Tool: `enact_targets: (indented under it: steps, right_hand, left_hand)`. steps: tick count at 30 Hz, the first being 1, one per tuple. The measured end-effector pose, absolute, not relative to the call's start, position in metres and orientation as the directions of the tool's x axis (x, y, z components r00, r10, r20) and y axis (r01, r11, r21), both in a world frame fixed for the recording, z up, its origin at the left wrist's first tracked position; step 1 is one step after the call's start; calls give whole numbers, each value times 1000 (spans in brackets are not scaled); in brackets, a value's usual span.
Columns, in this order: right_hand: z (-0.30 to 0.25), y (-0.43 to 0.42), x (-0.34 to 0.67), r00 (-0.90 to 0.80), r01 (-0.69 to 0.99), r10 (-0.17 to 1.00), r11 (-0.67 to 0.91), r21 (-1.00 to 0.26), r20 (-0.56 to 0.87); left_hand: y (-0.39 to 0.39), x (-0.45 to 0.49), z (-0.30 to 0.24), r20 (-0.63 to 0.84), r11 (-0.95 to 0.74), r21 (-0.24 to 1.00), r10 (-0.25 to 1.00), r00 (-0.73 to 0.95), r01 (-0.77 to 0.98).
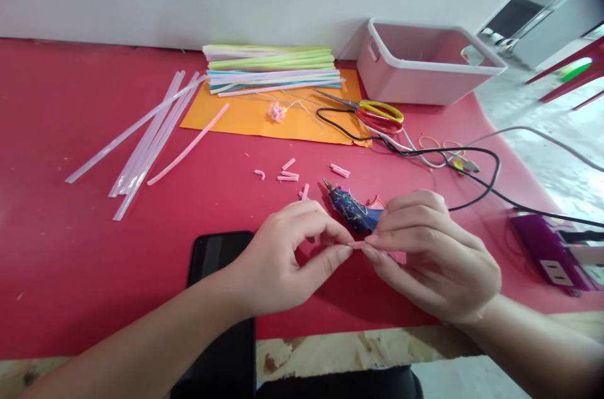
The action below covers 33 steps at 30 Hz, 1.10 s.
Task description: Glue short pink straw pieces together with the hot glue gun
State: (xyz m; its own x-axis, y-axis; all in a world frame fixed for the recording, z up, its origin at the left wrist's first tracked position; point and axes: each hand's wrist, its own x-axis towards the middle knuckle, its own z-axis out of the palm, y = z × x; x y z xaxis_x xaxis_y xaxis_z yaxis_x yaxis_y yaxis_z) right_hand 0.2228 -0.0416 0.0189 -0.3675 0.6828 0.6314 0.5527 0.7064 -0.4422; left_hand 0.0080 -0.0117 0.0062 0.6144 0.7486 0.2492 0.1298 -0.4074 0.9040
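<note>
My left hand (287,257) and my right hand (431,248) meet at the front middle of the red table (70,248). Both pinch a small pink straw piece (357,245) between thumb and fingertips. Just behind the fingers lies a blue glue gun (352,207), its nozzle pointing to the far left. Several short pink straw pieces (289,176) are scattered on the red cover beyond it. A small pink straw flower (277,111) rests on the orange paper sheet (245,119).
A stack of coloured straws (271,68) lies at the back, clear glue sticks (151,134) to the left. Scissors (372,112), a white tub (425,62), black cables (472,166), a purple power strip (550,251) and a black phone (219,254) surround the hands.
</note>
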Motion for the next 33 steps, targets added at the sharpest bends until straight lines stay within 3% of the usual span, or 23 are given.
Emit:
enact_targets:
  steps: [7,14,24,28,33]
  right_hand:
    - [18,-42,221,-366,548,689,703,-453,625]
    - [19,-41,221,-375,513,696,706,-489,612]
    - [17,-45,220,-394,567,654,726,-390,646]
    - [18,-46,222,-409,608,635,725,-323,655]
    - [18,-45,225,-411,603,642,724,-335,648]
  left_hand:
    - [-15,11,3,399,-585,789,720,567,188]
    - [-16,10,3,395,-582,774,753,527,251]
    - [-15,12,5,475,-636,761,681,557,128]
    - [-15,11,5,437,-603,786,695,571,133]
    - [-16,8,4,324,-518,829,753,573,213]
